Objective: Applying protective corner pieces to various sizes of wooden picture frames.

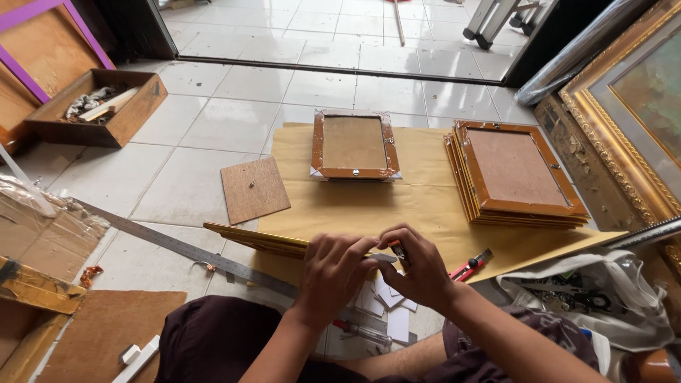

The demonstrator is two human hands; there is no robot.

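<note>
A flat gold-edged picture frame (248,237) rests tilted on its edge in front of me, over the brown paper sheet (425,206). My left hand (333,273) presses on its near end. My right hand (418,266) meets it there, fingers closed around a small dark tool (397,250) at the frame's edge. Small white card pieces (389,301) lie on the floor under my hands.
A single brown frame (353,145) and a stack of brown frames (514,174) lie face down on the paper. Near them are a loose backing board (254,189), a long steel ruler (177,245), a red cutter (471,264), a wooden box (99,106) and a large gilt frame (624,106).
</note>
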